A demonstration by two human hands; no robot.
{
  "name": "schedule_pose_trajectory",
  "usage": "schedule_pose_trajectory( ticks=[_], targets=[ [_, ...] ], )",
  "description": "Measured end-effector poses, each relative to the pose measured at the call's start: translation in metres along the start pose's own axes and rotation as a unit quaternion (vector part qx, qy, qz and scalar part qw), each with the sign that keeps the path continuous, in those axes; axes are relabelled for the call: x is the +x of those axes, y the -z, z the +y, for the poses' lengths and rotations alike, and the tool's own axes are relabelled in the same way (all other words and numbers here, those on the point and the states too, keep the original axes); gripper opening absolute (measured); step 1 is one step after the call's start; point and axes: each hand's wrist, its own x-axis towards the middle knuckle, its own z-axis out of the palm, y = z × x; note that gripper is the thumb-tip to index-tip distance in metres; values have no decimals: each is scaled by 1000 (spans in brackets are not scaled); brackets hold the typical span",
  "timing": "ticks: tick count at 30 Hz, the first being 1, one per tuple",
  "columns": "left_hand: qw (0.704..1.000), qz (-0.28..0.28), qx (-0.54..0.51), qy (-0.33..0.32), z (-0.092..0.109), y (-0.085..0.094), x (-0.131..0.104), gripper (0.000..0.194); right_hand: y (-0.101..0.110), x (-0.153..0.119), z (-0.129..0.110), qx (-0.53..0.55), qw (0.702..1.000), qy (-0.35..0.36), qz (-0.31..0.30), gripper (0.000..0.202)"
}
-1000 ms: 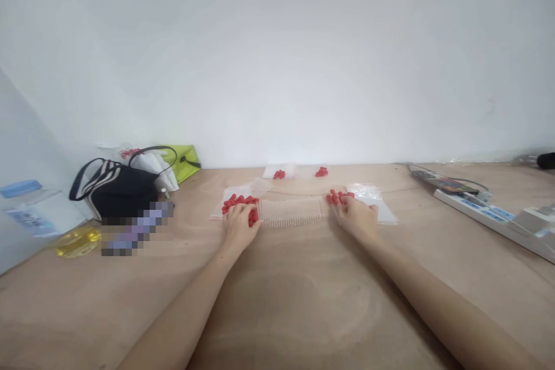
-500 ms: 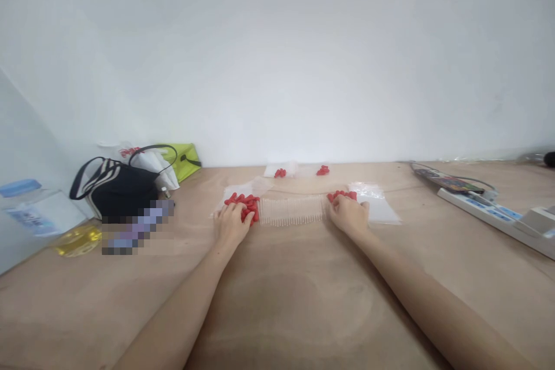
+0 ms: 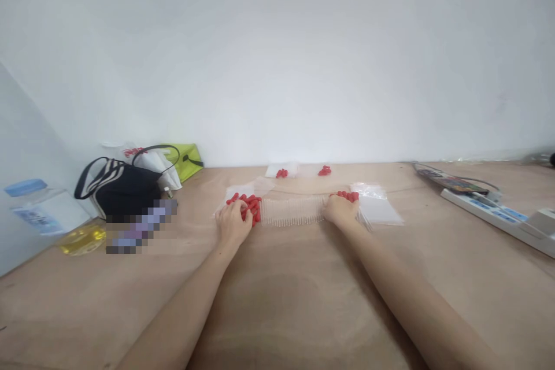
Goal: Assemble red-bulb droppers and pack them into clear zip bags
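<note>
My left hand (image 3: pixel 233 224) lies on a heap of small red pieces (image 3: pixel 248 203) that sits on a clear plastic bag (image 3: pixel 243 191); its fingertips are buried in the heap. My right hand (image 3: pixel 342 211) is curled over a smaller cluster of red pieces (image 3: pixel 349 195) at the edge of a stack of clear bags (image 3: pixel 381 210). A clear ribbed strip (image 3: pixel 291 211) stretches across the wooden table (image 3: pixel 286 295) between the two hands, and each hand touches one end of it.
Two small bags with red pieces (image 3: pixel 281 173) (image 3: pixel 323 170) lie by the wall. At the left stand a black striped bag (image 3: pixel 119 188), a green bag (image 3: pixel 186 160) and a clear bottle (image 3: pixel 41 211). A power strip (image 3: pixel 494 214) and a phone (image 3: pixel 451 184) lie at the right.
My right hand has drawn in and curled tighter over its red pieces, lifting the edge of the bags. My left hand has slid slightly left onto the heap.
</note>
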Motion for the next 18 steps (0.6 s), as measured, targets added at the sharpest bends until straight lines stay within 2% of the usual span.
schedule_pose_trajectory(
  ticks=[3,6,9,12,15,18],
  targets=[
    [992,59,-92,-59,9,1,-5,5,1,0,-1,0,1000,3,-2,14],
    [967,51,-220,-114,25,-2,-15,10,2,-4,0,5,1000,14,9,18],
    [946,-9,-287,-147,42,-6,-28,13,6,-11,5,14,998,44,32,23],
    [934,-100,-294,-178,53,-11,-37,17,7,-22,19,37,993,102,55,25],
    [926,-182,-273,-189,58,-13,-40,21,2,-34,38,115,966,209,95,21],
    [923,-215,-263,-181,60,-12,-38,24,-5,-44,56,198,935,275,110,19]
  ],
)
